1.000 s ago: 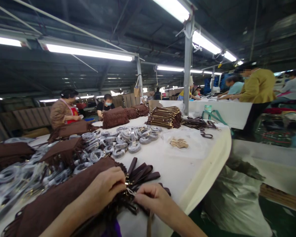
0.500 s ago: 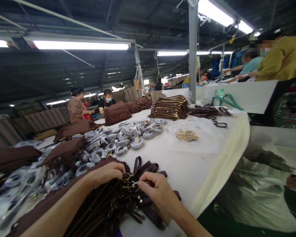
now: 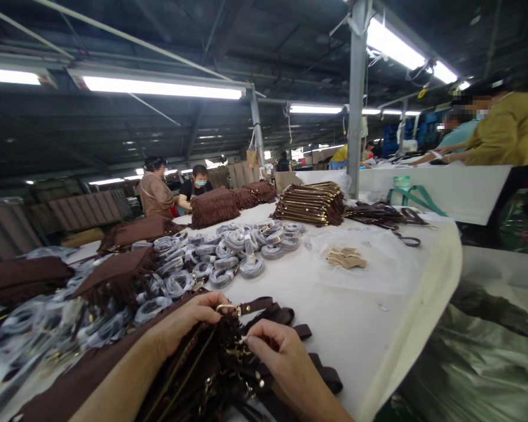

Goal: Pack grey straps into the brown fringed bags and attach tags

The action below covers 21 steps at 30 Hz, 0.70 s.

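My left hand [image 3: 191,316] pinches a gold metal clasp [image 3: 227,307] at the end of a dark brown strap [image 3: 257,305]. To its right, my right hand [image 3: 275,346] has thumb and forefinger pressed together on a short white string [image 3: 243,339], mostly hidden by the fingers. Below both hands lies a stack of brown fringed bags [image 3: 180,369] with gold zips, and their straps spread to the right. Several more gold clasps show among the straps.
Coiled straps in clear wrap [image 3: 222,255] cover the table [image 3: 299,293] on the left, beside brown fringed bags [image 3: 114,272]. Kraft tags [image 3: 347,258] lie on a plastic sheet. Zipped bags [image 3: 308,203] are stacked near a metal post [image 3: 358,99]. Co-workers stand at other tables.
The left hand has lifted the gold clasp slightly, and it now shows clearly between the fingers. The right hand stays close by, on the white string. The camera view has shifted.
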Available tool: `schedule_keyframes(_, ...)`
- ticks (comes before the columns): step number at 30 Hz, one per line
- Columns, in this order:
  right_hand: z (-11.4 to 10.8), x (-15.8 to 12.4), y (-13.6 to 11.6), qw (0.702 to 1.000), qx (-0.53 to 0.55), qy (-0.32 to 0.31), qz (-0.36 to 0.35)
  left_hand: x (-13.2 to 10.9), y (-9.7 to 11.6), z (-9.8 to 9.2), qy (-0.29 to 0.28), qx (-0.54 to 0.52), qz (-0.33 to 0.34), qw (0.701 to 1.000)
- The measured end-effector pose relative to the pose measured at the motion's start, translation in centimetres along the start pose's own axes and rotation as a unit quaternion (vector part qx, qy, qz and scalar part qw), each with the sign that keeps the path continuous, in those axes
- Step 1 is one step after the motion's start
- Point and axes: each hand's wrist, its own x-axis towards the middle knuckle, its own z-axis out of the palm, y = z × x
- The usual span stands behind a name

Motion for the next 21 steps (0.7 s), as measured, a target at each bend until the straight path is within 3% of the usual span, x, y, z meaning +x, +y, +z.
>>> schedule_keyframes(3, 0.5, 0.2, -0.1, 0.994, 0.093, -0.025, 0.046, -0.1, 0.1, -0.1, 0.006, 0.025, -0.002, 1.000)
schedule_keyframes(6, 1.3, 1.0, -0.1, 0.968, 0.220, -0.032, 0.117, -0.3, 0.2, 0.2, 0.004, 0.031, -0.002, 0.999)
schedule_keyframes(9, 2.0, 2.1, 0.0, 0.921, 0.360, 0.019, 0.150, -0.7, 0.1, 0.7, -0.004, 0.049, 0.003, 0.999)
schedule_keyframes(12, 2.0, 3.0, -0.1, 0.882, 0.439, 0.075, 0.156, -1.1, 0.1, 0.7, 0.009, 0.069, 0.053, 0.996)
schedule_keyframes(16, 1.5, 2.9, -0.4, 0.905, 0.393, 0.094, 0.134, -1.9, 0.5, 0.1, 0.035, 0.144, 0.110, 0.983)
schedule_keyframes(21, 1.1, 2.3, -0.7, 0.922, 0.359, 0.081, 0.121, -2.4, 1.1, 0.0, 0.048, 0.349, 0.138, 0.926)
